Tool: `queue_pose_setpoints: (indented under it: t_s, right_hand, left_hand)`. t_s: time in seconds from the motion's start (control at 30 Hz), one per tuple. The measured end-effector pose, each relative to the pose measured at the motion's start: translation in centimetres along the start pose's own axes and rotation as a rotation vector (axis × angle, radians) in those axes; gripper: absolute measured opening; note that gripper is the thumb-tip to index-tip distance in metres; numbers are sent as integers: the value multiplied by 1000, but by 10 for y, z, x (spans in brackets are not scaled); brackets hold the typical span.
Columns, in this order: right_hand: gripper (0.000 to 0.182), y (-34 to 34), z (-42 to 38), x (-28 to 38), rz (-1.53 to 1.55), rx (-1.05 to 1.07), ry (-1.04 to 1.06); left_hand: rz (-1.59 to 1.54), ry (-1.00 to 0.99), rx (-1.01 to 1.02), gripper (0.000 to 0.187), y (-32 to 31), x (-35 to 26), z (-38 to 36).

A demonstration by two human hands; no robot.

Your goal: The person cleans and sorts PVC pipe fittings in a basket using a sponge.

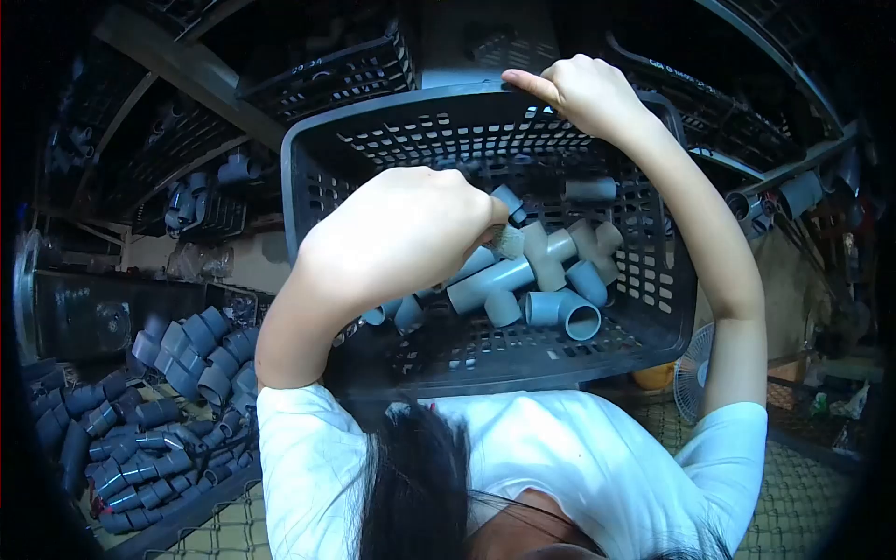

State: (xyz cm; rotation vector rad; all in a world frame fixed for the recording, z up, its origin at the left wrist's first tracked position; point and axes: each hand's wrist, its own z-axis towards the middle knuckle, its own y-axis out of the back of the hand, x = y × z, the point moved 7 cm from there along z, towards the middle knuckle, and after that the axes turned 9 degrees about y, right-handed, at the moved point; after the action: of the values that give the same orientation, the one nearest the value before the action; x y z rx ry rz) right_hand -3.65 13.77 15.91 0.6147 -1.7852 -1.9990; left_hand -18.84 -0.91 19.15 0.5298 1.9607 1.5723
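A black plastic crate (644, 327) with slotted walls is tilted in front of me, its open top facing me. Inside lie several grey PVC pipe fittings, among them a tee (492, 283) and an elbow (582, 317). My left hand (411, 224) reaches into the crate with curled fingers, mostly hidden behind its back. At its fingertips shows a pale, speckled piece (509, 242) whose kind I cannot tell. My right hand (588, 93) grips the crate's far rim, its thumb stretched along the edge and its fingers curled over.
Many grey pipe fittings (201, 350) are piled at the lower left. More dark crates (336, 75) sit on metal shelving along the back. A white fan (693, 373) stands beyond the crate's right side, near wire mesh (229, 523) that spans the lower area.
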Motion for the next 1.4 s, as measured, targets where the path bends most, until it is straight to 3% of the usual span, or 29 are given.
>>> queue_pose_setpoints:
  t_s: [0.03, 0.07, 0.13, 0.23, 0.27, 0.3, 0.37, 0.43, 0.5, 0.53, 0.63, 0.7, 0.77, 0.83, 0.93, 0.97, 1.03, 1.07, 1.1, 1.17, 1.23, 1.27, 1.33, 1.37, 1.4]
  right_hand:
    - [46, 2, 1, 3, -78, 116, -42]
    - [46, -6, 3, -4, -73, 111, -46]
    - [34, -13, 12, -3, -196, -107, 167]
    - [35, -27, 24, -12, -108, 29, 89]
    - [41, -38, 30, -16, -136, 181, 4]
    - [41, -53, 32, -28, -129, 196, -9]
    - [40, -78, 36, -46, -108, 32, 47]
    - [33, -76, 27, -38, -106, 153, -63]
    - [25, -41, 6, -9, -262, -660, 164]
    - [19, -23, -1, 11, -233, -828, 253]
    - [17, -27, -12, 55, 22, -516, 334]
    - [15, -73, -17, 59, 111, -1, 236]
    - [22, -128, -41, 30, -1, 667, 74]
    - [37, -162, -63, -7, -94, 1016, -31]
    - [52, -199, -78, -22, -145, 1273, 66]
    - [52, -207, -76, -21, -140, 1268, 57]
    - [52, -210, -73, -16, -208, 1391, 109]
    - [53, -213, -68, -17, -201, 1316, 98]
    - [52, -169, -56, -5, -94, 1251, 69]
    - [50, -105, -36, -6, 259, 980, -54]
    - [56, -66, -15, -10, 881, 693, 81]
    - [60, -57, -5, -21, 1015, 630, 78]
    - [55, -51, 13, -54, 1425, 201, -104]
    - [52, -38, 19, -54, 1627, 24, -184]
    - [49, -18, 31, -46, 1812, -117, -47]
  left_hand:
    - [8, 0, 2, 17, 2, 0, -1]
    - [-13, -24, 23, 19, 3, -1, -1]
    - [-34, -54, 58, 20, 7, -3, 2]
    - [-125, -104, 213, 21, -1, 2, 18]
    - [-96, -84, 220, 22, -9, 10, 26]
    - [-69, -64, 222, 22, -18, 18, 36]
    - [-107, -61, 244, 22, -29, 33, 53]
    - [-30, 5, 253, 21, -35, 53, 70]
    - [-20, 63, 223, 19, -33, 70, 81]
    - [2, 86, 184, 20, -32, 80, 85]
    - [23, 166, 125, 22, -22, 106, 96]
    - [76, 193, 46, 22, -25, 121, 99]
    - [85, 216, 98, 24, -36, 125, 100]
    - [94, 245, 152, 26, -48, 127, 97]
    - [16, 98, 190, 34, -52, 108, 95]
    - [23, 91, 189, 34, -54, 105, 95]
    - [-112, -24, 28, 34, -42, 94, 97]
    - [-120, -37, -17, 31, -33, 91, 98]
    - [-106, -40, -34, 31, -26, 92, 102]
    - [-245, -174, -230, 26, 4, 90, 107]
    - [-254, -206, -389, 24, 39, 94, 115]
    - [-230, -237, -491, 25, 55, 95, 121]
    - [-171, -262, -729, 26, 83, 94, 131]
    - [-228, -160, -768, 25, 87, 96, 133]
    - [-198, -185, -873, 25, 85, 89, 134]
